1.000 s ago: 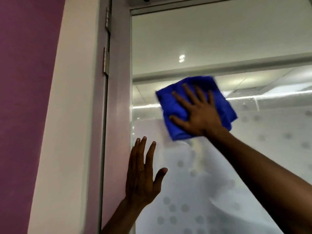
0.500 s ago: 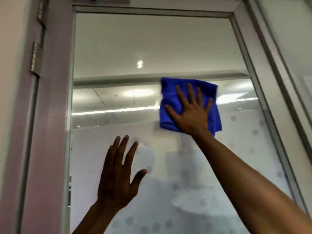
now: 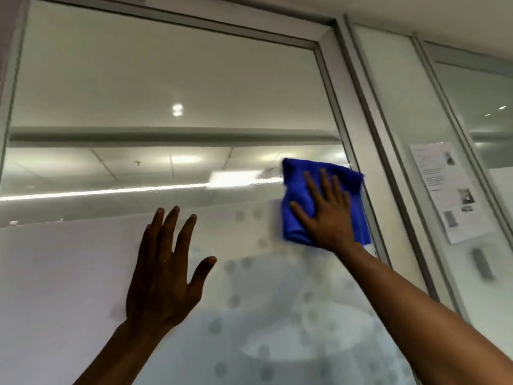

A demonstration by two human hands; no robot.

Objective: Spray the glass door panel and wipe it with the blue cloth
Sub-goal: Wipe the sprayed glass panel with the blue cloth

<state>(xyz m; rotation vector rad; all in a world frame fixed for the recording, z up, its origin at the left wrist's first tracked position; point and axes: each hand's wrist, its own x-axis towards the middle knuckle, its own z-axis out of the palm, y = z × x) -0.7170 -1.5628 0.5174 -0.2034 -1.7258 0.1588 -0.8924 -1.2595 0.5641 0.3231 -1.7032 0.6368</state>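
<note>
The glass door panel (image 3: 138, 87) fills most of the view, clear at the top and frosted with grey dots lower down. A folded blue cloth (image 3: 295, 195) lies flat on the glass at the panel's right edge. My right hand (image 3: 327, 215) presses on it with fingers spread. My left hand (image 3: 163, 270) is raised in front of the frosted part, left of the cloth, fingers apart and holding nothing. No spray bottle is in view.
The grey metal door frame (image 3: 352, 129) runs diagonally right of the cloth. Beyond it is a second glass partition with a printed paper sheet (image 3: 449, 190) stuck on it. Ceiling lights reflect in the upper glass.
My right hand has slid the blue cloth rightward across the glass to the frame's right edge. My view has turned right; my left hand has stayed raised near the frosted area.
</note>
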